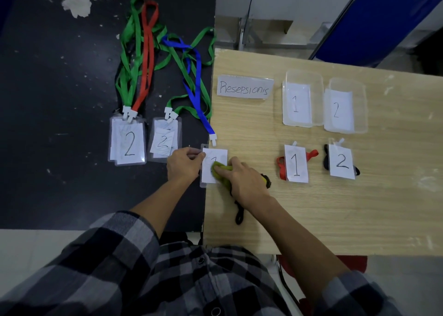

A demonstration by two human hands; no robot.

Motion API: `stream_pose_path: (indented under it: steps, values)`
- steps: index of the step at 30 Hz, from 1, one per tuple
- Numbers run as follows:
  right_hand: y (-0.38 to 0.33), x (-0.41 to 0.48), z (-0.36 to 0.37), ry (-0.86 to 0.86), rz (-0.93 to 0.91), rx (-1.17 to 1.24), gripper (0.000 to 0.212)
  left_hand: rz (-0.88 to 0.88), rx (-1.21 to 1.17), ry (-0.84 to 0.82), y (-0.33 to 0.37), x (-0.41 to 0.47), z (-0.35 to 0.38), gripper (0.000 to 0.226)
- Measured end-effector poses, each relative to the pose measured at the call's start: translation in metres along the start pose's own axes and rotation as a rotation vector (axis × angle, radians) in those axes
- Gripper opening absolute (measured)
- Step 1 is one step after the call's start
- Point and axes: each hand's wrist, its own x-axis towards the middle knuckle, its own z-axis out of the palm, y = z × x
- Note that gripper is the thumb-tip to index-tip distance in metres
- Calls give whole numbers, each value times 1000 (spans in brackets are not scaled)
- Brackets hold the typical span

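What I can read across my two tables

The paper sign (245,87) on the wooden table (335,208) says "Resepsionis". Beside it, the left clear tray (296,103) holds a slip marked "1" and the right clear tray (337,110) one marked "2". Nearer me, the red-strap card (296,164) reads "1" and the black-strap card (341,161) reads "2". On the dark table (60,100), the outer badge holder (129,144) and the inner badge holder (163,142) each show "2". The digit on the badge (215,156) I'm holding is half hidden under my cloth (221,169).
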Motion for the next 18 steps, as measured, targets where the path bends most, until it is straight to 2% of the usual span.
stream_pose_path:
  steps: [4, 7, 14, 16, 18]
  values:
    - [-27, -2, 9, -4, -57, -12, 58, -4, -5, -21, 0, 0, -2, 5]
    - [-14, -11, 12, -13, -84, 3, 59, -26, -44, -35, 3, -3, -4, 11]
    - [-20, 15, 0, 52, 79, 72, 66, -72, -131, -52, 1, -4, -5, 15]
    - [-30, 13, 3, 32, 41, 35, 69, -28, -82, -47, -2, -4, -6, 16]
    - [-25, 6, 4, 14, -28, -4, 61, 15, -34, -39, -4, -5, -7, 16]
